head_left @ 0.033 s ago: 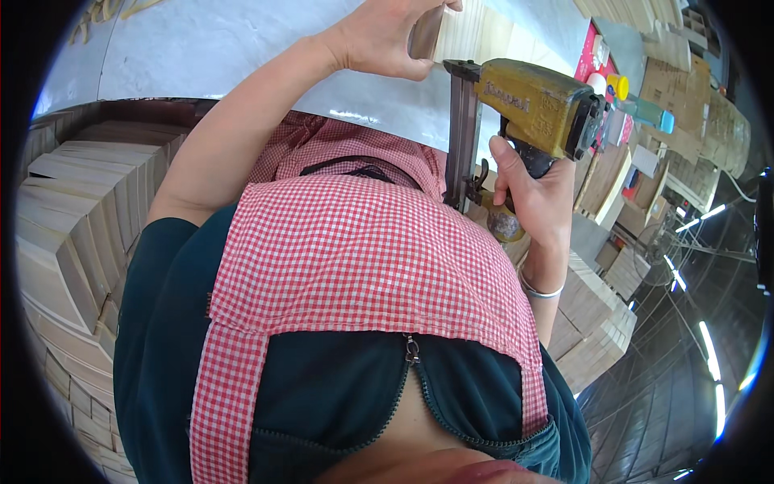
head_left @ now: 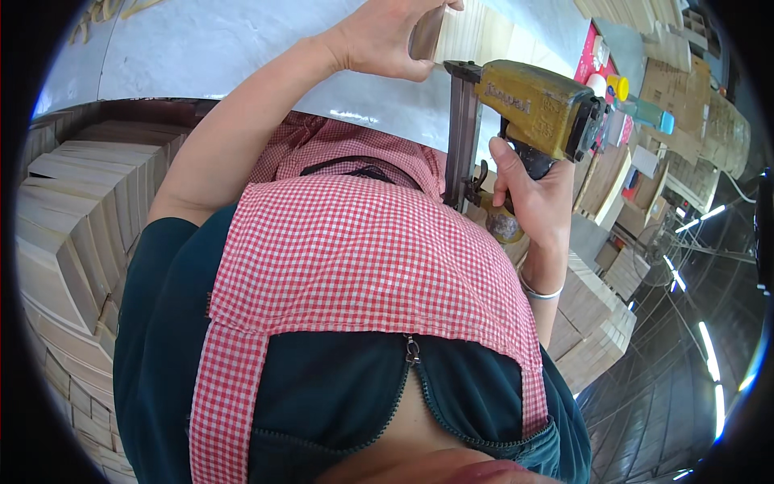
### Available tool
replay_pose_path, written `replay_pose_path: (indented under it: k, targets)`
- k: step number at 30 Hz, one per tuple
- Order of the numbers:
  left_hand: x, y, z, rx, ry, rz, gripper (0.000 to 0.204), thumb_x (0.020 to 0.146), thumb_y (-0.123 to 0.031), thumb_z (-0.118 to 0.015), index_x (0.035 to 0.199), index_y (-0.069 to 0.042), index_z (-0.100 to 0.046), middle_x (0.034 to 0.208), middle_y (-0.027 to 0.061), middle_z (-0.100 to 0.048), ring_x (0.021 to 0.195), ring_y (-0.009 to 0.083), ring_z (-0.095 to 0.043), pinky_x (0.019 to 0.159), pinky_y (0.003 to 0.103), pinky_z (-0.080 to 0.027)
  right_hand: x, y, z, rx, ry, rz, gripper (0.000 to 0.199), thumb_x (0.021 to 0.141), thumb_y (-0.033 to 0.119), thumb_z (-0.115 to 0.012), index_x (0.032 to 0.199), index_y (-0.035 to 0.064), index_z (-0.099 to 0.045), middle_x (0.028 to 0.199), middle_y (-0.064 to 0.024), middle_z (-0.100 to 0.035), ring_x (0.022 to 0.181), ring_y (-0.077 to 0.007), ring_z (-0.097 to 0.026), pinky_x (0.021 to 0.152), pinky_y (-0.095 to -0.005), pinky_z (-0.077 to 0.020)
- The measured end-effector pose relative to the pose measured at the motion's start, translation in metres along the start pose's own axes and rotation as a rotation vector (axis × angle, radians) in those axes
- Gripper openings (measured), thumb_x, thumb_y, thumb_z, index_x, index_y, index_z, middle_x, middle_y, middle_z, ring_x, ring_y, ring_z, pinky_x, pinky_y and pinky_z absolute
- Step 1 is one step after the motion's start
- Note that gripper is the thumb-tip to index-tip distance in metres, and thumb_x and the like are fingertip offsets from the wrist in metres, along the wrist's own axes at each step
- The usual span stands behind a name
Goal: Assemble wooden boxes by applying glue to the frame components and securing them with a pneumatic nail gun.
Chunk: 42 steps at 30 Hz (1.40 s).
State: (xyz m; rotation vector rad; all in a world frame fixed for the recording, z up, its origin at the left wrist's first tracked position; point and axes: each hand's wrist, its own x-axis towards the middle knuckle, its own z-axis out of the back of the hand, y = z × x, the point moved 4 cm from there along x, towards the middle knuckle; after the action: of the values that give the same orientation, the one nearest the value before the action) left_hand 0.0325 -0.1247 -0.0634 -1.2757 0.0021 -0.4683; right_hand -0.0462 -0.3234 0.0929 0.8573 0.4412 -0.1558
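Note:
My left hand (head_left: 387, 36) reaches up to the far edge of the white table (head_left: 242, 48) and is closed on a small light wooden piece (head_left: 426, 34). More pale wooden pieces (head_left: 484, 28) lie right beside it. My right hand (head_left: 536, 194) grips the handle of a yellow pneumatic nail gun (head_left: 536, 101). Its dark magazine (head_left: 463, 137) points down toward me, and its nose sits just below the wooden piece. A red-checked apron (head_left: 363, 258) over a dark teal top fills the middle of the view.
Stacks of pale wooden boards stand at my left (head_left: 72, 218) and at my lower right (head_left: 597, 315). Cardboard boxes (head_left: 685, 89) and bottles with coloured caps (head_left: 637, 109) crowd the upper right. A dark plank floor (head_left: 669, 403) shows at the right.

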Motion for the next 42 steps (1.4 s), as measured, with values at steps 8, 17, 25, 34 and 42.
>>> replay_pose_path:
  k: [8, 17, 25, 34, 42]
  targets:
    - [0.000, 0.003, 0.002, 0.000, -0.069, -0.104, 0.092, 0.064, -0.030, -0.077, 0.144, -0.004, -0.037, 0.145, 0.0249, -0.037, 0.131, 0.0439, -0.042, 0.110, 0.051, -0.041, 0.005, 0.015, 0.000, -0.077, 0.019, 0.008, 0.019, 0.088, 0.009, -0.076, 0.098, -0.0044, -0.066, 0.062, -0.0027, -0.060, 0.042, -0.0096, -0.050, 0.039, -0.0218, -0.0392]
    - [-0.002, 0.006, 0.002, 0.071, -0.143, -0.125, 0.109, 0.066, -0.039, -0.074, 0.156, -0.006, -0.022, 0.153, 0.0287, -0.028, 0.143, 0.0470, -0.028, 0.114, 0.057, -0.035, 0.029, 0.031, -0.004, -0.111, 0.004, 0.064, 0.020, 0.091, 0.014, -0.076, 0.095, -0.0030, -0.066, 0.057, -0.0026, -0.059, 0.041, -0.0106, -0.049, 0.039, -0.0221, -0.0406]
    - [-0.001, 0.004, 0.005, 0.044, -0.106, -0.103, 0.109, 0.070, -0.041, -0.075, 0.156, -0.003, -0.020, 0.157, 0.0305, -0.022, 0.144, 0.0471, -0.026, 0.116, 0.056, -0.033, 0.036, 0.035, -0.002, -0.107, 0.036, 0.046, 0.020, 0.088, 0.011, -0.076, 0.096, -0.0046, -0.066, 0.063, -0.0028, -0.060, 0.041, -0.0093, -0.050, 0.038, -0.0220, -0.0390]
    - [-0.026, -0.014, 0.010, 0.067, -0.331, 0.117, 0.108, 0.078, -0.047, -0.074, 0.155, 0.006, -0.018, 0.159, 0.0326, -0.018, 0.147, 0.0465, -0.023, 0.122, 0.053, -0.023, 0.053, 0.048, 0.011, -0.163, 0.052, 0.077, 0.022, 0.088, 0.015, -0.077, 0.090, -0.0035, -0.066, 0.060, -0.0029, -0.060, 0.040, -0.0098, -0.050, 0.038, -0.0226, -0.0392]
    - [-0.026, -0.017, 0.001, 0.401, -0.257, 0.260, 0.112, 0.081, -0.054, -0.072, 0.156, 0.006, -0.015, 0.160, 0.0323, -0.016, 0.149, 0.0460, -0.019, 0.123, 0.052, -0.017, 0.088, 0.057, 0.021, -0.237, 0.070, 0.139, 0.028, 0.088, 0.022, -0.078, 0.083, -0.0025, -0.066, 0.055, -0.0020, -0.058, 0.039, -0.0100, -0.051, 0.038, -0.0223, -0.0389]
